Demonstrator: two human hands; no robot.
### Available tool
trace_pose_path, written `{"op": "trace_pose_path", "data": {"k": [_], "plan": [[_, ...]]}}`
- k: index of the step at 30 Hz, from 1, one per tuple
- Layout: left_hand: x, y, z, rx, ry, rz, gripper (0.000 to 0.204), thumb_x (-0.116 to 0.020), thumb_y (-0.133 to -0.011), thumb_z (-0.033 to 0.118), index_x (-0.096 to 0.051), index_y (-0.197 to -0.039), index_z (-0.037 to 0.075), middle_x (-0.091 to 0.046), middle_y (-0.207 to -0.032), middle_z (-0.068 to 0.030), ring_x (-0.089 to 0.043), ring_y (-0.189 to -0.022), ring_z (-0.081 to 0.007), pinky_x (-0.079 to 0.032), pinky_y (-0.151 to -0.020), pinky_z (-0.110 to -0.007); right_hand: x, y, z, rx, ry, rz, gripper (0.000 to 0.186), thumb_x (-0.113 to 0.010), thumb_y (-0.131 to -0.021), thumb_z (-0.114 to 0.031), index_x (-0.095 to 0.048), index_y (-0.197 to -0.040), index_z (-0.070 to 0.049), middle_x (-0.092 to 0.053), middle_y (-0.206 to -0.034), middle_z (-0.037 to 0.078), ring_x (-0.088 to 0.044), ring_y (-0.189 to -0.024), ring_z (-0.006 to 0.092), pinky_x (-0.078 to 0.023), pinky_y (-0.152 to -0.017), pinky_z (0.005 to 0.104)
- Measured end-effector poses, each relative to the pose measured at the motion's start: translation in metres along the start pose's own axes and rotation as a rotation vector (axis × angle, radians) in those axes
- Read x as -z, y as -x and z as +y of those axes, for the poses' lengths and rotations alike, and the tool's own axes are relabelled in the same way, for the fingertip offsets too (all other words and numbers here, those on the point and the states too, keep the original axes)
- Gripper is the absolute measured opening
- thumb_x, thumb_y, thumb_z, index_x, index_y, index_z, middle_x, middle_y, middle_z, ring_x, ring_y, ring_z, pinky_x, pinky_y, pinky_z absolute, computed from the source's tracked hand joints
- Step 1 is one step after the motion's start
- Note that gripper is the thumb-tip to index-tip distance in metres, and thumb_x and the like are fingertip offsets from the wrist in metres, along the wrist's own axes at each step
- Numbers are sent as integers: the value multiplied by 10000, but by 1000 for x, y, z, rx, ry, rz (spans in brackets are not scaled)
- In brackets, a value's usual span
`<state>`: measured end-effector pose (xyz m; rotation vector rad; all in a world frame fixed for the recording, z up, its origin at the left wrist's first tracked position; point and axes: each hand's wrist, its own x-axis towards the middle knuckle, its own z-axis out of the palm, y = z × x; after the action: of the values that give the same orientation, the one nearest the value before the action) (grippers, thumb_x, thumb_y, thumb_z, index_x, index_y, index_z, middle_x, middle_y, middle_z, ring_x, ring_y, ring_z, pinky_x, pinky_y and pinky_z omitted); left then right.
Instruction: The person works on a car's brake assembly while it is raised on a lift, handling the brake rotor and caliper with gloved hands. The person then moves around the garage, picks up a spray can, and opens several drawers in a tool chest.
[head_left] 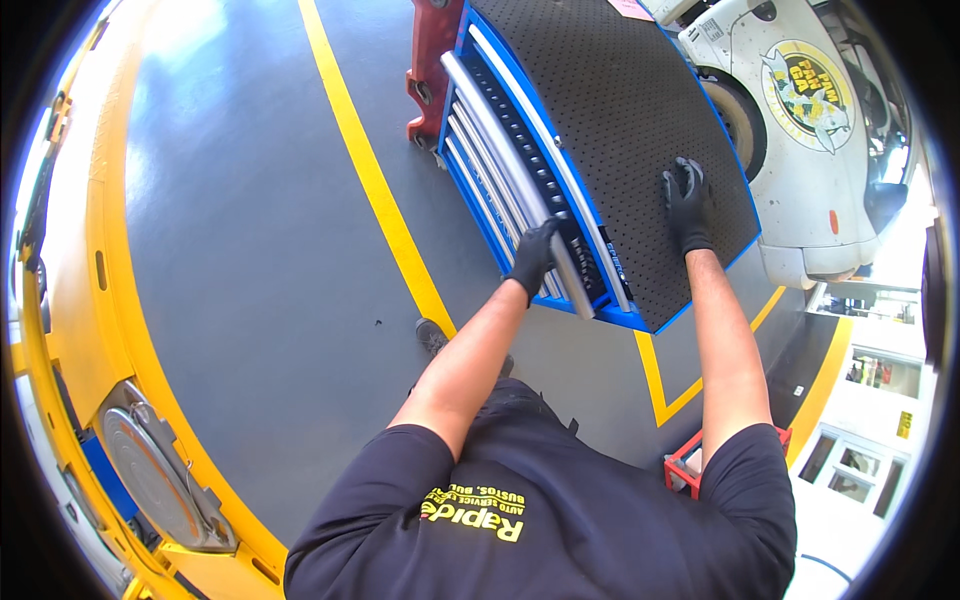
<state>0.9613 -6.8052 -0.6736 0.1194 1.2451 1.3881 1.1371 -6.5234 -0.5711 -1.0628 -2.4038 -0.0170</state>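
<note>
A blue tool cabinet (478,222) with a black dotted mat (610,130) on top stands in front of me. One upper drawer (500,150) is pulled partway out. Dark rows of what look like sockets (515,125) show inside it, too small to make out fully. My left hand (533,258), in a black glove, is closed over the near end of that drawer's silver front edge. On the mat, toward its right side, rests my right hand (688,205), also gloved, with fingers apart and slightly bent. It holds nothing.
A white vehicle (810,215) with a round decal and a wheel stands just right of the cabinet. Red metal equipment (432,75) is at its far left corner. A yellow line (370,170) crosses the grey floor. Yellow lift structure (85,260) runs along the left; a red frame (683,470) sits by my right arm.
</note>
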Motion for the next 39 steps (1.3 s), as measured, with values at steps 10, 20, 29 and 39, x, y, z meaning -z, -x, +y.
{"op": "trace_pose_path", "data": {"k": [10,20,29,39], "plan": [[141,128,-48,-408,21,595,481,-571,-1103,434,-757,-1103,-10,-741,-908,-43,-631,-828,-139,-531,-783,-334,-16,5,18,-24,-193,94,535,-717,-955,-484,-683,-1338,-111,-626,-1421,173,-578,-1323,400,-464,-1107,512],[192,175,-56,-409,5,698,468,-583,-1099,461,-749,-1042,27,-708,-894,-25,-594,-771,-101,-522,-721,-323,56,8,-60,-80,305,-152,606,-558,-999,-598,-650,-1400,-154,-621,-1424,157,-587,-1320,391,-447,-1126,551],[134,82,-51,-566,-774,283,544,-410,-1143,476,-618,-1397,42,-723,-1049,-125,-685,-798,-226,-566,-783,-411,29,55,-150,-85,185,-84,708,-583,-995,-614,-563,-1489,-107,-479,-1560,223,-421,-1469,428,-341,-1216,552],[27,-78,-49,232,294,86,797,-457,-1060,645,-350,-1637,107,-461,-1589,-169,-499,-1411,-371,-404,-1168,-533,31,47,-159,-84,179,-48,583,-702,-953,-517,-645,-1372,-116,-571,-1469,195,-531,-1370,398,-421,-1150,540]]}}
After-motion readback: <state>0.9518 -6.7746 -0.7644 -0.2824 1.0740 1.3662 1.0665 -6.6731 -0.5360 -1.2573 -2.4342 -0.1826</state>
